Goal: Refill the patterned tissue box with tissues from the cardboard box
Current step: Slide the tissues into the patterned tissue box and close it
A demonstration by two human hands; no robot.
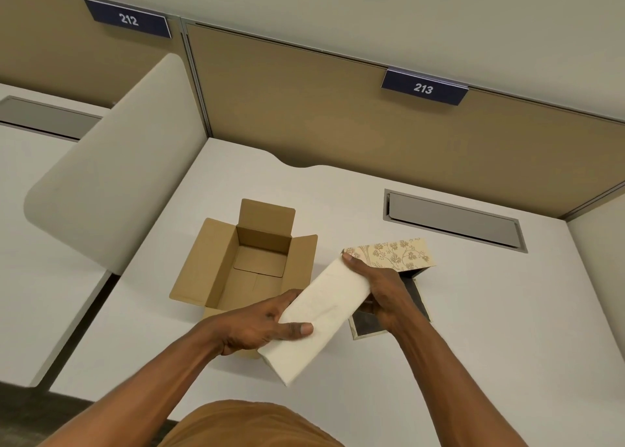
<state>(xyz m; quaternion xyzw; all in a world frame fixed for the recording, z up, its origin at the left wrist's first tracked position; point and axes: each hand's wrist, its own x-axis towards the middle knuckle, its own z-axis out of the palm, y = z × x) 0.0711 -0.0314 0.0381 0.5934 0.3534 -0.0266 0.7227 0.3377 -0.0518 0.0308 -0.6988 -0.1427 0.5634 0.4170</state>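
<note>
A thick white stack of tissues (321, 314) is held slantwise above the desk between both hands. My left hand (267, 326) grips its near lower end, thumb on top. My right hand (382, 292) holds its far upper end, fingers along the edge. The open brown cardboard box (243, 264) stands to the left with its flaps spread and its inside looks bare. The patterned tissue box (395, 254) lies to the right, beige with a floral print, its lid raised and its dark open base (365, 325) showing under my right hand.
The white desk (473, 328) has a grey cable hatch (453, 220) at the back right. A tan partition with a "213" sign (423, 87) runs behind. A curved beige divider (111, 169) rises on the left.
</note>
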